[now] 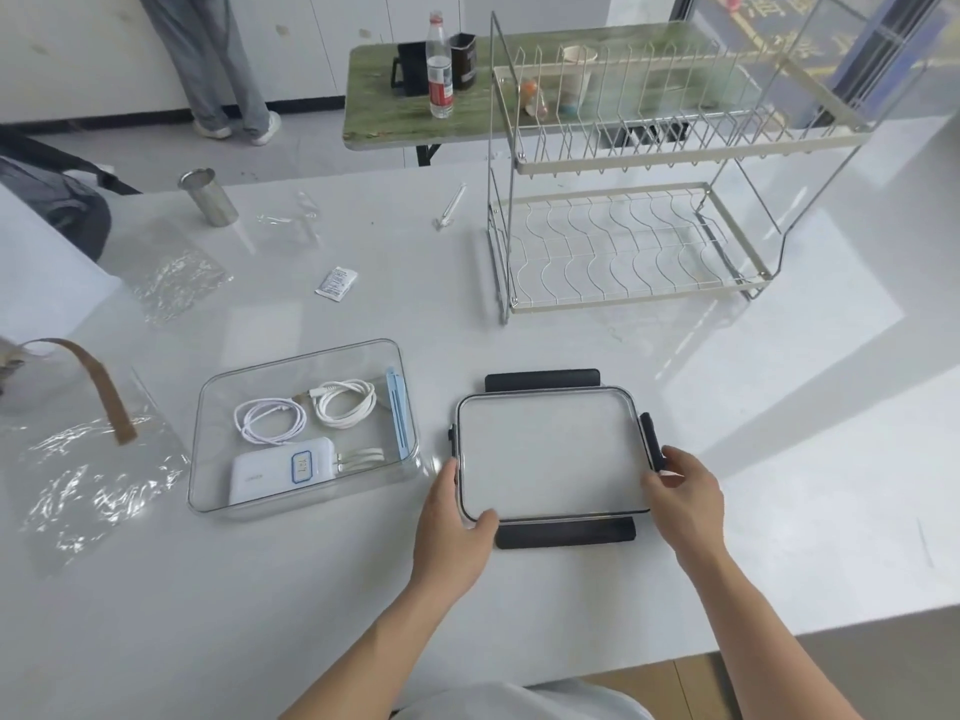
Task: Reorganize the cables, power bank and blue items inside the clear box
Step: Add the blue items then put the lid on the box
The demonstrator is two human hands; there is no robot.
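Observation:
The clear box sits open on the white table, left of centre. Inside lie two coiled white cables, a white power bank with a blue-framed label, and thin blue items standing along the right wall. To the right of the box lies its clear lid with black latches. My left hand grips the lid's near-left corner, thumb on top. My right hand holds the lid's right edge at the black latch.
A two-tier wire dish rack stands at the back right. Crumpled clear plastic with a brown strap lies at the left. A metal cup, a small white sachet and a white tool lie farther back. A person stands at the far left.

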